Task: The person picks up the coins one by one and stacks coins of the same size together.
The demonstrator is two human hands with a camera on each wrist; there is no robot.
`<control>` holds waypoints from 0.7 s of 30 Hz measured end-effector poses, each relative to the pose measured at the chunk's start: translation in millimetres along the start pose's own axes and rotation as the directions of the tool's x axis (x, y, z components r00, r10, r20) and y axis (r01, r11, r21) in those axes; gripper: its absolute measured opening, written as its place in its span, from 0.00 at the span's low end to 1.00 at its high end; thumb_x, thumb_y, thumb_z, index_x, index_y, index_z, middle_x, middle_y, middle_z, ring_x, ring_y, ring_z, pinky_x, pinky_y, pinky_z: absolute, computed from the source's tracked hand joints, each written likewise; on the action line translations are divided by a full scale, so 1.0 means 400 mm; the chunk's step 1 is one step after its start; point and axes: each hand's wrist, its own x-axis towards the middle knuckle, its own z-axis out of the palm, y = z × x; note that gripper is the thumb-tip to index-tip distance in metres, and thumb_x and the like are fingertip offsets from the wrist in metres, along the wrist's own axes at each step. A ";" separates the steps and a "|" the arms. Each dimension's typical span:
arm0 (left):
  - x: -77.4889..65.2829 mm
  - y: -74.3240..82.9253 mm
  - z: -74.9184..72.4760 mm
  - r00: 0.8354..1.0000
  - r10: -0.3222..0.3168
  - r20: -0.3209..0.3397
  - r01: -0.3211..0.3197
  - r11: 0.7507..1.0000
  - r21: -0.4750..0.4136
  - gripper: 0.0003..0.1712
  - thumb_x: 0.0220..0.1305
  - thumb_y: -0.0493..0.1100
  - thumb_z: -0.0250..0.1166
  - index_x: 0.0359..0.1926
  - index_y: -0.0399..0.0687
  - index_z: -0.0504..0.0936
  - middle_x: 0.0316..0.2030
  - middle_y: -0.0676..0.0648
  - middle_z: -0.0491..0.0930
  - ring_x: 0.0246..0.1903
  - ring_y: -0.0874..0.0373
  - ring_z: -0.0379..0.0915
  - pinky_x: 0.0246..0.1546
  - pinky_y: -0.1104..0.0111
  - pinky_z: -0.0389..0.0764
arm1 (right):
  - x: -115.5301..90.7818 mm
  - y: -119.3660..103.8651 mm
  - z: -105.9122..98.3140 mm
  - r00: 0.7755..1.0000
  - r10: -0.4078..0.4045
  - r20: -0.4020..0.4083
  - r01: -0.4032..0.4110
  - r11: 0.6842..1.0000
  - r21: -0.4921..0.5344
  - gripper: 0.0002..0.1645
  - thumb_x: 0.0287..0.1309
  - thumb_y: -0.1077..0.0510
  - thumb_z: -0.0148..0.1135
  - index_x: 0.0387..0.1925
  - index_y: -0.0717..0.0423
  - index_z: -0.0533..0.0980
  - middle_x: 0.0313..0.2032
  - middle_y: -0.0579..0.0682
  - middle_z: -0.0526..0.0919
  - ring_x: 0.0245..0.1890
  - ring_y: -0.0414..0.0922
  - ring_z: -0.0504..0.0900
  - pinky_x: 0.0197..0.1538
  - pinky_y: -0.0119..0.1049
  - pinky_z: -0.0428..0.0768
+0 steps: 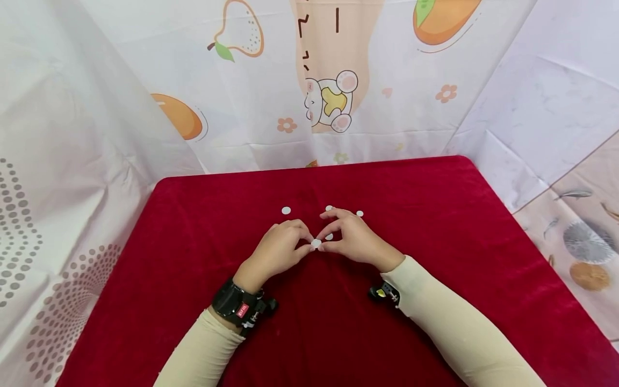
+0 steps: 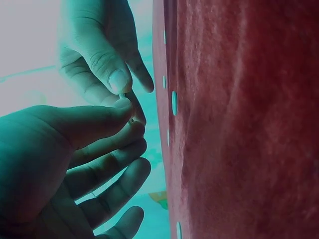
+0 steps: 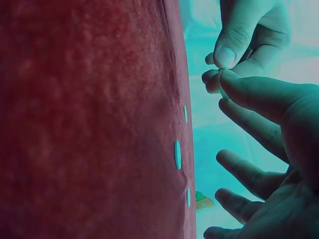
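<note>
A small thin white disc (image 1: 316, 243) is pinched at its opposite sides by both hands, above the red cloth. My left hand (image 1: 282, 245) holds it between thumb and index finger from the left. From the right, the thumb and index finger of my right hand (image 1: 356, 238) grip it, while the other fingers spread away. Seen from the right wrist, the disc (image 3: 223, 88) appears nearly edge-on between the fingertips. A similar white disc (image 1: 329, 237) lies on the cloth just behind the pinched one, partly framed by the right fingers.
More white discs lie farther back: one at left (image 1: 286, 210), one partly behind the right fingers (image 1: 329, 207), and one at right (image 1: 360, 214). Red cloth (image 1: 232, 204) covers the table. Printed curtains (image 1: 251, 102) hang behind and at both sides.
</note>
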 end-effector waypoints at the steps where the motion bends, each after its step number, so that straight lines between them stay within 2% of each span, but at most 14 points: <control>1: 0.000 0.002 0.001 1.000 0.004 0.004 -0.004 1.000 0.001 0.06 0.66 0.47 0.72 0.43 0.56 0.92 0.44 0.56 0.83 0.47 0.59 0.79 0.51 0.57 0.78 | -0.002 -0.001 -0.001 1.000 0.002 0.003 -0.002 1.000 -0.001 0.08 0.54 0.52 0.80 0.38 0.40 0.91 0.66 0.56 0.77 0.75 0.54 0.65 0.74 0.55 0.66; 9: -0.002 0.015 0.010 0.999 0.035 0.019 -0.035 0.999 0.026 0.06 0.66 0.49 0.73 0.42 0.57 0.92 0.43 0.57 0.83 0.48 0.59 0.79 0.53 0.56 0.78 | -0.018 0.004 -0.002 1.000 0.010 0.013 -0.010 1.000 -0.014 0.08 0.52 0.52 0.81 0.36 0.39 0.91 0.64 0.54 0.78 0.69 0.50 0.71 0.71 0.51 0.70; 15: -0.006 0.019 0.015 0.999 0.049 0.017 -0.050 0.999 0.021 0.06 0.65 0.49 0.74 0.42 0.59 0.92 0.42 0.59 0.83 0.47 0.61 0.79 0.51 0.58 0.77 | -0.032 0.005 -0.002 1.000 0.021 0.020 -0.021 1.000 -0.005 0.08 0.52 0.51 0.81 0.36 0.37 0.91 0.64 0.54 0.78 0.70 0.51 0.70 0.71 0.53 0.71; 21: -0.003 0.023 0.015 0.997 0.072 0.008 -0.072 0.997 0.002 0.06 0.65 0.49 0.74 0.42 0.59 0.93 0.42 0.59 0.83 0.46 0.61 0.79 0.50 0.61 0.79 | -0.042 0.013 -0.007 0.999 0.031 0.020 -0.031 0.999 0.007 0.09 0.53 0.51 0.81 0.37 0.35 0.91 0.65 0.53 0.78 0.67 0.51 0.74 0.64 0.50 0.78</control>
